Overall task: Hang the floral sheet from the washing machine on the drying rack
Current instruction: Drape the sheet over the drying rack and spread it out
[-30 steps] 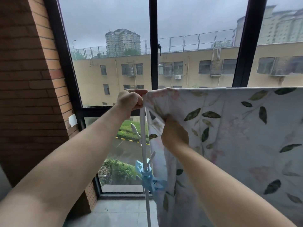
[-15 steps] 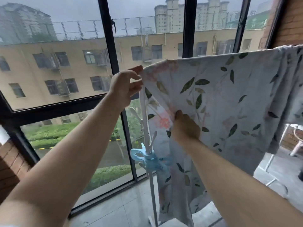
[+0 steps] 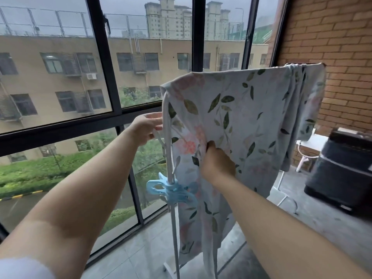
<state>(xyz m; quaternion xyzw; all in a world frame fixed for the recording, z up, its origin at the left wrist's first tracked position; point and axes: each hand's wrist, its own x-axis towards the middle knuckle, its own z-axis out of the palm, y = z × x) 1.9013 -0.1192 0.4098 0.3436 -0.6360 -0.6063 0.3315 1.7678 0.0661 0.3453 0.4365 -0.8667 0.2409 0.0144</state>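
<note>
The floral sheet, pale with green leaves and pink flowers, hangs draped over the top bar of the white drying rack. Its right end bunches near the brick wall. My left hand is at the rack's left upright, fingers apart around a small white hook just left of the sheet's edge. My right hand pinches a fold of the sheet's front face, below the top bar.
Blue clothes pegs are clipped on the rack's upright. Large black-framed windows run along the left. A brick wall stands at the right, with a dark appliance and a white table below it. Grey tile floor lies underneath.
My view swung right and pulled back. My left hand dropped from the sheet's top corner to the upright. My right hand stays on the sheet, lower on its front.
</note>
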